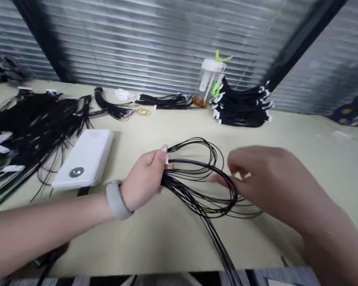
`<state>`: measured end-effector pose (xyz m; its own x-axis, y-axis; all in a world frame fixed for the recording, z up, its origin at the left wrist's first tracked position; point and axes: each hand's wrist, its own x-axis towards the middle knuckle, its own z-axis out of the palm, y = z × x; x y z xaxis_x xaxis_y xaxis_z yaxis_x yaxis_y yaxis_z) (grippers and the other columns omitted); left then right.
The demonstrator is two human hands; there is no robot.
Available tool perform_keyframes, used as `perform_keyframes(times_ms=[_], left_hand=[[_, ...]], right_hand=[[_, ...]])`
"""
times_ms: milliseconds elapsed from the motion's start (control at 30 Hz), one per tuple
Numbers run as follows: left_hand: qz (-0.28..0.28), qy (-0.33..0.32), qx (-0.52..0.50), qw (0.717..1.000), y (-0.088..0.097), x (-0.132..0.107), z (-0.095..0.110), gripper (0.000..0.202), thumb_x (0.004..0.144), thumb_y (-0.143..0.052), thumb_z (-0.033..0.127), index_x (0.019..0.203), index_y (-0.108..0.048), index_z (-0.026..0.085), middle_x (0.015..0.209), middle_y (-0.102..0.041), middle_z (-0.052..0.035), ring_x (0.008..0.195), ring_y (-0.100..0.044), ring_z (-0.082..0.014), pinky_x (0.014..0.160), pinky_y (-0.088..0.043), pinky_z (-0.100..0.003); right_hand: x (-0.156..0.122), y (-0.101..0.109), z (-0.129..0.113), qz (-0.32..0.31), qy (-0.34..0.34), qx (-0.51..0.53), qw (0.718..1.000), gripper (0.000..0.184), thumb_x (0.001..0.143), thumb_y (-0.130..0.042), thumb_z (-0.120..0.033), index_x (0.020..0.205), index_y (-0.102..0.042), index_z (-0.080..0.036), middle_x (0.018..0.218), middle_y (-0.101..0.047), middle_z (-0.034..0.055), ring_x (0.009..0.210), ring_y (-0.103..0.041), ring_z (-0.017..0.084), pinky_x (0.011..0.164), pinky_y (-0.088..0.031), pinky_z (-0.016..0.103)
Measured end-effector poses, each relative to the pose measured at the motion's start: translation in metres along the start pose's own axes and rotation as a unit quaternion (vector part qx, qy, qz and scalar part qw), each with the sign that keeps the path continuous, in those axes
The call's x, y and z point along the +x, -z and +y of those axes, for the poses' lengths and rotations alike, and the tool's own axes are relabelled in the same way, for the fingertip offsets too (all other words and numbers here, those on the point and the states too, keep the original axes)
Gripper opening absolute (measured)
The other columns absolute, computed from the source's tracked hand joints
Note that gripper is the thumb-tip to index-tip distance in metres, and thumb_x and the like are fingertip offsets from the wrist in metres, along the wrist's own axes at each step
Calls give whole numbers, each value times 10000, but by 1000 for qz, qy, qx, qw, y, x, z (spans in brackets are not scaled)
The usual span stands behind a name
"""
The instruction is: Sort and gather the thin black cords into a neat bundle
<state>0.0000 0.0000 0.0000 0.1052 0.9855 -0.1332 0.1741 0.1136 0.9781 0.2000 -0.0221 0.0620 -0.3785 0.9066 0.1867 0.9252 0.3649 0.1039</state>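
Closed around a bundle of thin black cables, my left hand pinches it near a small white tag, thumb on top. From there the cables fan out to the right in several loose loops above the table. My right hand, somewhat blurred, is at the right side of these loops with its fingers curled. One loop crosses its thumb and finger area, and the hand grips the cables there. A tail of the bundle hangs down past the table's front edge. A grey band circles my left wrist.
A white power bank lies left, beside a large pile of black cables. Along the back are a tied cable bundle, rubber bands, flat cables, a clear jar and stacked white-ended cables.
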Motion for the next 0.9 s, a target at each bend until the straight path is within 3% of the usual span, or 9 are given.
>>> perform_keyframes(times_ms=[67, 133, 267, 367, 500, 900], left_hand=[[5, -3, 14, 1000, 0, 0, 0, 442, 825, -336, 572, 717, -474, 167, 668, -557, 18, 328, -390, -44, 294, -360, -174], [8, -11, 28, 1000, 0, -1, -1, 449, 825, -335, 573, 703, -474, 163, 647, -549, 15, 332, -400, -47, 298, -364, -173], [6, -36, 51, 998, -1, -3, -2, 454, 824, -339, 576, 698, -477, 162, 563, -500, 24, 331, -410, -58, 293, -351, -167], [1, -52, 62, 997, -1, -5, -4, 453, 830, -331, 574, 723, -493, 165, 490, -432, 41, 325, -399, -64, 287, -330, -160], [-7, -70, 73, 995, 0, -7, -6, 452, 842, -311, 567, 727, -491, 169, 450, -398, 49, 317, -388, -63, 287, -309, -151], [0, -82, 101, 991, -1, -8, -5, 442, 852, -304, 545, 722, -497, 170, 455, -418, 41, 318, -380, -66, 288, -302, -159]], right_hand=[[-2, -3, -2, -104, 5, 79, 991, 443, 774, -497, -542, 510, -456, -188, 495, -489, -10, 447, -381, 102, 441, -230, 237], [-4, -6, -6, -153, 17, 155, 976, 416, 814, -472, -488, 526, -472, -186, 503, -497, -16, 438, -392, 89, 431, -240, 228], [-4, -13, -19, -111, 67, 298, 946, 313, 893, -378, -309, 647, -531, -191, 572, -529, -25, 515, -440, 82, 498, -300, 217], [-2, -23, -28, -95, 120, 351, 924, 268, 890, -367, -217, 681, -531, -183, 571, -482, -43, 533, -404, 68, 531, -304, 205], [1, -34, -34, -61, 127, 333, 932, 235, 866, -390, -176, 651, -486, -168, 552, -421, -57, 522, -330, 59, 524, -269, 208], [-1, -43, -35, -42, 125, 239, 962, 226, 878, -335, -197, 711, -487, -190, 622, -522, -22, 534, -371, 93, 527, -262, 250]])
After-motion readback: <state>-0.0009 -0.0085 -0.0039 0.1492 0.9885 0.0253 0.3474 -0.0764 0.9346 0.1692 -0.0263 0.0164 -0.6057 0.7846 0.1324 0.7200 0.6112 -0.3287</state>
